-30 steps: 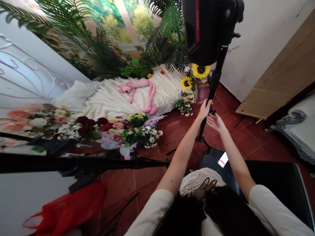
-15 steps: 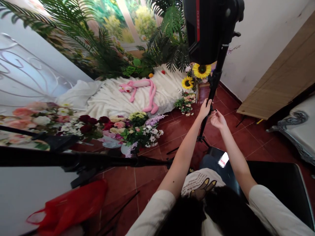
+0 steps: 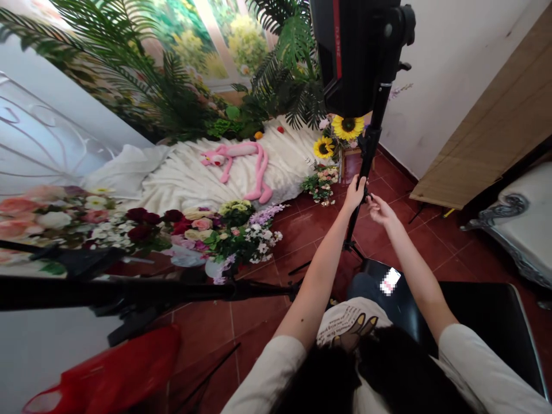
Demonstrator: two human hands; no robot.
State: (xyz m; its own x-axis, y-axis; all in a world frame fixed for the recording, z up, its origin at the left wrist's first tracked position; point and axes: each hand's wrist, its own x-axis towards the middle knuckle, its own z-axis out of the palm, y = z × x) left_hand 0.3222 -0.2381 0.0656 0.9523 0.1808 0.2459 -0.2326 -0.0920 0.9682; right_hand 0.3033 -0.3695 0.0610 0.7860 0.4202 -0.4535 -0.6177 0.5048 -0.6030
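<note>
Black light stand (image 3: pixel 371 141) is standing on red tiles (image 3: pixel 297 225); the left hand (image 3: pixel 355 193) is wrapping its fingers round the pole, the right hand (image 3: pixel 380 210) is curling bent fingers, seemingly pinching a knob (image 3: pixel 368 198).

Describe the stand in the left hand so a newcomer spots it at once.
Find the white blanket bearing a pink plush, then go right to the sunflowers. Just right of them runs the black stand, in the left hand. It has a bulky red-striped black housing on top; the other pole crosses the view's left side, nearly level.
</note>
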